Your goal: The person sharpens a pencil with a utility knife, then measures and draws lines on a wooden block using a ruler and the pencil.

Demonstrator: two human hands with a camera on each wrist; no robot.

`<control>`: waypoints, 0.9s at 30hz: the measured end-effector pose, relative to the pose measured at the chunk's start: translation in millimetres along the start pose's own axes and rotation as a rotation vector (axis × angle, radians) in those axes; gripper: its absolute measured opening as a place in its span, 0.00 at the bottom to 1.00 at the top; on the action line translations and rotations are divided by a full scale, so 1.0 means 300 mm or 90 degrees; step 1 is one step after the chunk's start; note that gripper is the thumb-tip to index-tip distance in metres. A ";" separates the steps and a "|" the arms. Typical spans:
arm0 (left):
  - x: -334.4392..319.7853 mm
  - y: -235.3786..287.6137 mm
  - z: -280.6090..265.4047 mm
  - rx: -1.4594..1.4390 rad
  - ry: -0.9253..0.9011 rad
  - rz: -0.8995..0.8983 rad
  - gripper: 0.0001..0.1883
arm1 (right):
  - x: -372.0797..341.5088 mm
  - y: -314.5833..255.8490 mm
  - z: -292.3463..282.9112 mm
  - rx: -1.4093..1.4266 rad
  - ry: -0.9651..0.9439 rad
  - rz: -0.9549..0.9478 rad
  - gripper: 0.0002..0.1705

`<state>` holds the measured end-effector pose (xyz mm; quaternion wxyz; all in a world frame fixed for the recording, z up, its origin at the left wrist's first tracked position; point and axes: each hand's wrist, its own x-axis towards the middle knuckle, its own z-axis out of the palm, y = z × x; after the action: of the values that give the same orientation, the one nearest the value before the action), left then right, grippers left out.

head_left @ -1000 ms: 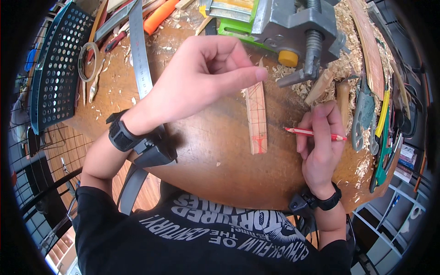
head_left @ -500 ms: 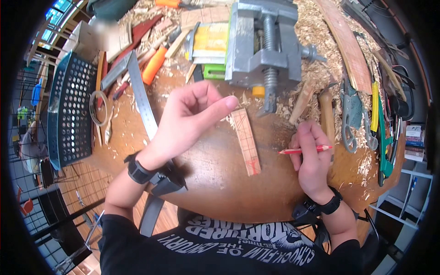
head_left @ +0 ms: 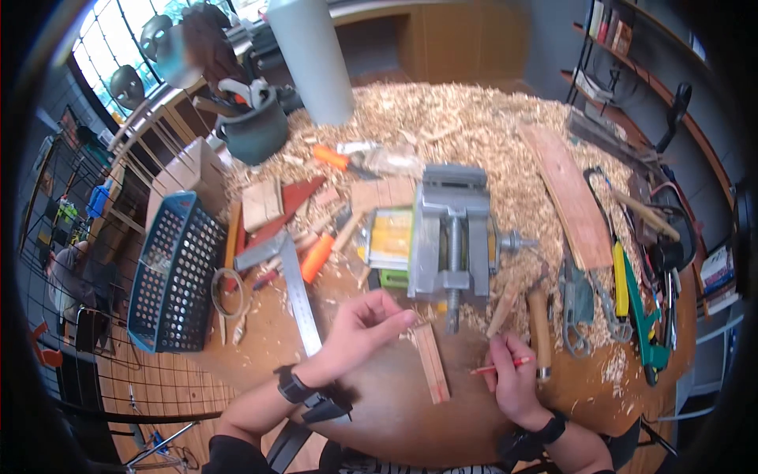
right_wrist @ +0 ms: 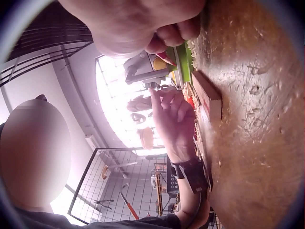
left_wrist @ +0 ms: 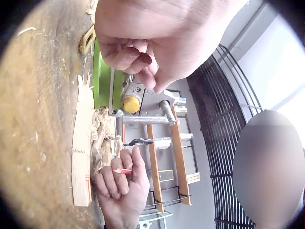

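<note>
Where the strip (head_left: 432, 363) lies: on the table (head_left: 379, 420), between the hands, near side of the vise (head_left: 452, 237); red marks at its near end.
Right hand (head_left: 513, 385): right of strip; thumb and fingers clamped on the pencil (left_wrist: 123, 171).
Left hand (head_left: 359, 337): raised, left of strip; fingers loosely curled, nothing seen in them; thumb-to-index contact, cannot tell.
Square (head_left: 298, 299): left of left hand.
Shavings (head_left: 442, 118): heaped at far side.
</note>
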<state>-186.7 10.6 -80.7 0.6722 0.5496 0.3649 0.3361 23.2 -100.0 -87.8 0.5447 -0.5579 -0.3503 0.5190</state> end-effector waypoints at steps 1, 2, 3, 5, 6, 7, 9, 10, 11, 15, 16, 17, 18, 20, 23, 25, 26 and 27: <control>0.001 -0.006 -0.003 -0.007 0.000 -0.006 0.09 | -0.004 0.002 -0.001 0.003 0.003 0.028 0.16; 0.002 -0.008 -0.008 -0.006 -0.012 -0.002 0.09 | 0.000 0.011 -0.005 -0.006 0.000 0.012 0.16; -0.002 -0.001 -0.006 -0.002 -0.010 0.004 0.09 | 0.001 0.017 -0.007 -0.005 -0.004 0.006 0.16; -0.001 0.014 0.004 -0.045 -0.007 -0.015 0.08 | 0.002 0.020 -0.011 0.015 -0.011 0.015 0.17; 0.002 0.007 0.002 -0.061 -0.004 -0.015 0.06 | 0.001 0.017 -0.013 0.017 -0.010 0.012 0.17; 0.004 0.013 0.004 -0.057 -0.005 -0.012 0.06 | 0.002 0.015 -0.013 0.025 -0.011 0.022 0.17; -0.001 0.016 0.010 -0.037 0.014 -0.006 0.03 | 0.000 0.014 -0.012 0.036 -0.016 0.036 0.17; -0.001 0.003 0.009 -0.035 0.017 -0.004 0.03 | 0.001 0.014 -0.014 0.038 -0.019 0.037 0.17; 0.007 -0.018 0.001 -0.031 0.017 0.024 0.02 | 0.003 0.011 -0.014 0.041 -0.021 0.039 0.17; 0.007 -0.001 -0.001 -0.008 0.004 0.036 0.04 | 0.004 0.011 -0.010 0.041 -0.017 0.032 0.16; 0.005 0.006 0.001 -0.008 0.007 0.035 0.04 | 0.004 0.014 -0.010 0.047 -0.012 0.035 0.15; 0.004 0.013 0.001 -0.025 0.017 0.010 0.06 | 0.004 0.015 -0.008 0.053 -0.008 0.035 0.15; 0.004 0.018 0.001 -0.041 0.026 -0.015 0.08 | 0.004 0.015 -0.009 0.053 -0.010 0.035 0.15; 0.014 0.001 -0.011 -0.055 0.018 -0.014 0.10 | 0.007 0.014 -0.011 0.044 -0.014 0.036 0.14; 0.021 -0.017 -0.020 -0.080 0.007 -0.020 0.12 | 0.007 0.017 -0.012 0.040 -0.024 0.033 0.13; 0.019 -0.018 -0.026 -0.089 0.003 -0.019 0.12 | 0.003 0.014 -0.011 0.035 -0.037 0.023 0.12; 0.019 -0.017 -0.029 -0.091 -0.006 -0.024 0.12 | 0.004 0.011 -0.011 0.029 -0.049 0.013 0.11; 0.020 -0.017 -0.031 -0.095 -0.014 -0.030 0.12 | 0.005 0.009 -0.008 0.029 -0.050 0.011 0.11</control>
<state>-191.3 19.4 -87.6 0.7228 0.4932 0.3441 0.3404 25.4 -99.7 -90.9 0.5387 -0.5277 -0.3546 0.5528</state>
